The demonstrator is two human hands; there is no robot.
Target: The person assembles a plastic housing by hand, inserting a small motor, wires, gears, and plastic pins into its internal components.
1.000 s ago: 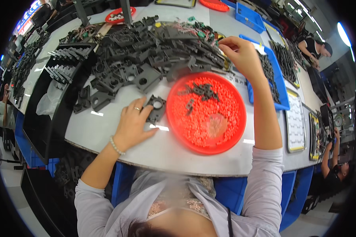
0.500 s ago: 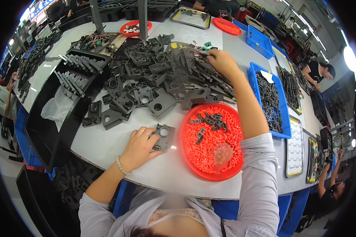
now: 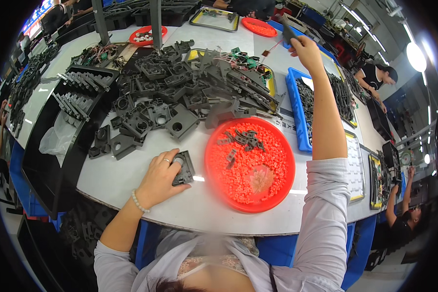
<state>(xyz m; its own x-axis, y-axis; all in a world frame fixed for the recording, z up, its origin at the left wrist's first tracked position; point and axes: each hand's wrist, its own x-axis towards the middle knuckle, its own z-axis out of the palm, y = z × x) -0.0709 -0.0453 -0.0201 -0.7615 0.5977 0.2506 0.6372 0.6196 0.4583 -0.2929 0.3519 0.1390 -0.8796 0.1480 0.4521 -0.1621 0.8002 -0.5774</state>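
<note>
My left hand is closed round the edge of a dark grey plastic housing with a round hole, resting on the table. Up at the far right, my right hand is raised, pinching a long dark plastic part. From it hangs a thin red wire with a small brown piece at its end. Between my arms sits a red round tray of small orange-red rings, with several small black parts on top.
A heap of dark plastic housings spreads beyond my left hand, beside long dark parts with wires. At left stands a black bin with grey pieces. A blue bin of black parts lies under my right forearm. Other people work around the tables.
My right hand has lifted from the pile of long parts, up and to the right, now with a long dark part and its trailing wire. My left hand still grips the housing.
</note>
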